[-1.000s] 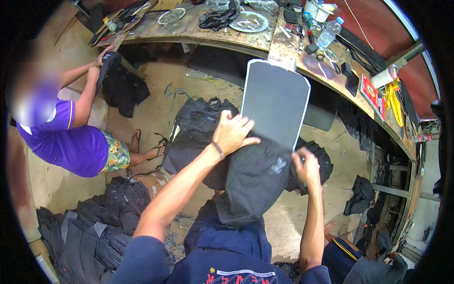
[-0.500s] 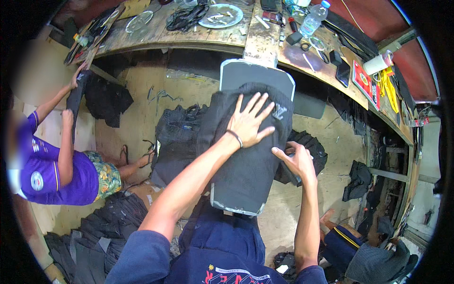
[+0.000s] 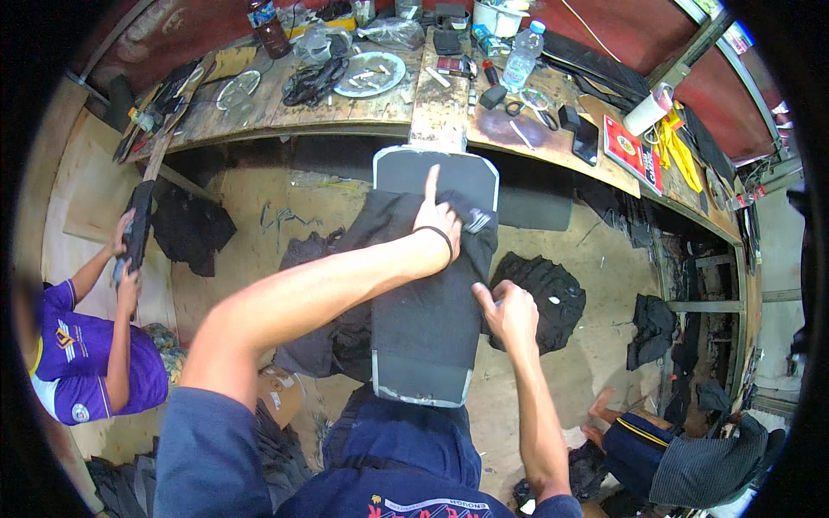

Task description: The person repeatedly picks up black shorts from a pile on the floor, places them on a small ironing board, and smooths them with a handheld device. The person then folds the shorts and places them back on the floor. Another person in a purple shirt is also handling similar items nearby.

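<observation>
A black garment (image 3: 423, 293) with a small white print lies over a long dark padded board (image 3: 423, 380) with pale edging, which juts from the workbench toward my body. My left hand (image 3: 439, 220) is on the garment's upper part; its index finger points away from me while the other fingers curl into the cloth, which is bunched beside the print. At the garment's right edge is my right hand (image 3: 511, 315), its fingers curled closed with the thumb up. What it holds, if anything, is hidden; a small bluish bit shows by the thumb.
The workbench (image 3: 363, 116) carries a plate (image 3: 370, 74), a water bottle (image 3: 523, 59), scissors (image 3: 534, 110) and a phone (image 3: 585, 141). Black garments (image 3: 540, 298) lie on the floor. A person in purple (image 3: 104, 354) handles a dark cloth-covered piece at left; another person's legs (image 3: 609, 419) show lower right.
My left hand has gone from lying flat with spread fingers to curling into the cloth, and the printed part is now bunched up. My right hand has closed further beside the garment. The view has shifted.
</observation>
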### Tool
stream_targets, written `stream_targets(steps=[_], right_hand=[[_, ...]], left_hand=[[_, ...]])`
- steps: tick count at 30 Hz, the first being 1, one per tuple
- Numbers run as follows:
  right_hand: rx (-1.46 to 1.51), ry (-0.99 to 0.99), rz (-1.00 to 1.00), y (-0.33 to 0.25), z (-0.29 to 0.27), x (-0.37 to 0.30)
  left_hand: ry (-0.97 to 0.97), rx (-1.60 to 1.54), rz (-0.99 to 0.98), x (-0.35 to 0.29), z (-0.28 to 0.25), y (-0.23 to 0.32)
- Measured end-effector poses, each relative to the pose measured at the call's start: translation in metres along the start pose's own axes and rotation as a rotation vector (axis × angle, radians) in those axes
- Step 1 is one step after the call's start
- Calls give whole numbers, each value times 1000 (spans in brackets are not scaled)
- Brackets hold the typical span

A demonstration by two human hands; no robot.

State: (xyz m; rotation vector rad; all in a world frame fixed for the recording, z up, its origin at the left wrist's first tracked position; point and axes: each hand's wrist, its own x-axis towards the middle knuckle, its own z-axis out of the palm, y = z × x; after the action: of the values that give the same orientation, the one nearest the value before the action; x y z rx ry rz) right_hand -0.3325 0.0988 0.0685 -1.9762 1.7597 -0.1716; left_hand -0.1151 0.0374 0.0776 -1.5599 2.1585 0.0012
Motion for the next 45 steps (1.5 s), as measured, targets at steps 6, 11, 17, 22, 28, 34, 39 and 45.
stream_targets(steps=[6, 11, 17, 22, 28, 34, 39, 45], right_hand=[[213, 210, -601, -56, 36, -73], [54, 87, -705, -52, 53, -94], [23, 93, -819, -56, 80, -37], [85, 47, -821, -96, 84, 37], [13, -94, -687, -117, 70, 24], [115, -44, -891, -105, 55, 33], [63, -50, -701, -90, 56, 17], [63, 133, -803, -90, 43, 49]], left_hand=[[928, -310, 42, -16, 69, 10], [1002, -548, -165, 5, 88, -14], [637, -705, -52, 47, 81, -59], [770, -588, -19, 62, 90, -65], [673, -557, -26, 77, 95, -72], [621, -532, -67, 74, 92, -72], [614, -541, -97, 75, 86, -74], [657, -522, -105, 74, 93, -71]])
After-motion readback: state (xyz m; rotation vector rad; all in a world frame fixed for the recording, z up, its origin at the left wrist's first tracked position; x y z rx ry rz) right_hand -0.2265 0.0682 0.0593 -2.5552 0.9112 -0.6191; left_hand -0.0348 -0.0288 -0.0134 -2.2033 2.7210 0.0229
